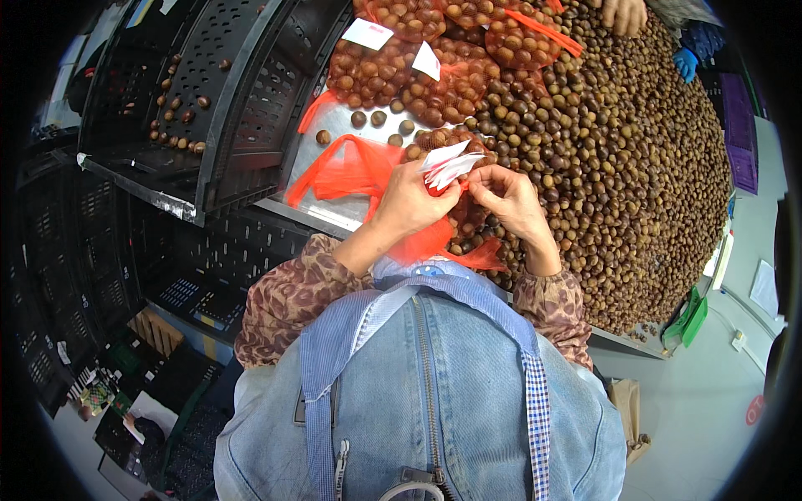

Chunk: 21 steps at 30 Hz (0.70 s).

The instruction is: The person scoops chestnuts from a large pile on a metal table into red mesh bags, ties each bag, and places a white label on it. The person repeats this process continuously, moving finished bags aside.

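My left hand (411, 199) grips a sheaf of white paper tags (448, 164), fanned out above its fingers. Close beside it, my right hand (510, 199) pinches a bit of red netting at the neck of a mesh bag of nuts (438, 139). That bag lies under both hands and is partly hidden by them. Empty red mesh bags (348, 172) are spread on the metal table (307, 147) left of my left hand. More red netting (432, 241) hangs below my wrists, near the apron.
Filled mesh bags (369, 72), some tagged, lie at the back. A heap of round brown nuts (626, 188) covers the right side. Black plastic crates (250, 113) stand left. Another person's hand (623, 14) and a blue glove (686, 64) appear at the far edge. A green dustpan (689, 318) is at right.
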{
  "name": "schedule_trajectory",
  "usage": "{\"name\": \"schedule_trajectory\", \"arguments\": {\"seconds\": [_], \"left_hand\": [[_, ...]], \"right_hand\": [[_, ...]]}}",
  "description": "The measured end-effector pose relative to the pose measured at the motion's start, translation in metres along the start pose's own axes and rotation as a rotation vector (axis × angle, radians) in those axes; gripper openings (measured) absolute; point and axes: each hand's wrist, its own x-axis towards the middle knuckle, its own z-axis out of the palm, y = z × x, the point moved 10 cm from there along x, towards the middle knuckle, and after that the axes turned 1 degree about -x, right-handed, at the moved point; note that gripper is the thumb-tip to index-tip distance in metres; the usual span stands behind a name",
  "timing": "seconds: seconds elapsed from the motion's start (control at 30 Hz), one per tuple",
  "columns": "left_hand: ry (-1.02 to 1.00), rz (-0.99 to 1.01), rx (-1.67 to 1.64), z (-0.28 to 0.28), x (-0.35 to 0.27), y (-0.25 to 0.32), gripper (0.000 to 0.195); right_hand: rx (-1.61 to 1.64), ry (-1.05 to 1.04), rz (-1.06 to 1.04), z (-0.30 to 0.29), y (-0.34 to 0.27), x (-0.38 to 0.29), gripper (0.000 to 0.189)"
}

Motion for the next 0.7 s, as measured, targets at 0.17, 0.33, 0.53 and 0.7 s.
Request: {"name": "schedule_trajectory", "arguments": {"seconds": [0.17,0.33,0.53,0.7], "left_hand": [[-0.065,0.01,0.08,0.004,-0.001,0.0,0.034],[-0.041,0.021,0.067,0.004,-0.001,0.004,0.028],[-0.068,0.069,0.238,0.003,-0.001,0.011,0.019],[-0.075,0.192,0.308,0.004,-0.002,0.023,0.02]], "right_hand": [[0.151,-0.034,0.063,0.006,0.008,-0.002,0.021],[0.253,-0.039,0.08,0.01,0.011,-0.002,0.02],[0.195,0.011,0.109,0.008,0.015,-0.003,0.017],[0.174,0.041,0.094,0.007,0.017,0.0,0.018]]}}
